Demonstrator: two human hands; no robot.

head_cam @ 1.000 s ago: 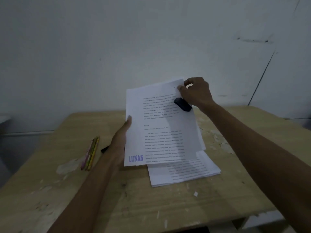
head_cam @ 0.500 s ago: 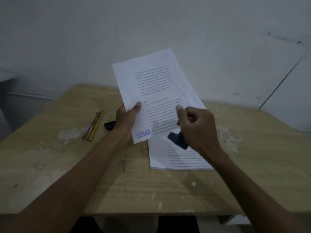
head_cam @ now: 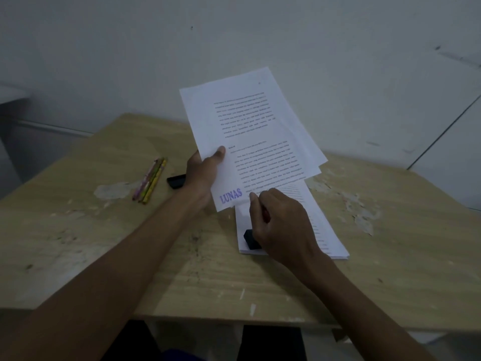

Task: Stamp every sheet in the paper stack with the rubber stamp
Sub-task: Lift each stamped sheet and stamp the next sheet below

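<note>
- A person's left hand grips a few stamped sheets by their left edge, thumb on the printed face, lifting them off the wooden table; the long axis of the sheets runs from the near-left corner up towards the far right, and they tilt back towards the wall.
- A purple "LUNAS" mark sits in the near-left corner of the top held sheet, its letters rising slightly to the right.
- The paper stack lies flat on the table just beneath the raised sheets, its long axis running away from the viewer and leaning a little left; its far end is hidden behind the held pages.
- The right hand is clenched around the rubber stamp, a small dark block that meets the stack's near-left corner; only the block's left end shows past the fingers, so how it lies cannot be told.
- A bundle of pencils lies to the left, well apart from the stack, pointing away and slightly right.
- A small dark object, partly behind the left wrist, rests between the pencils and the papers.
- Pale scuffed patches mark the tabletop right of the stack.
</note>
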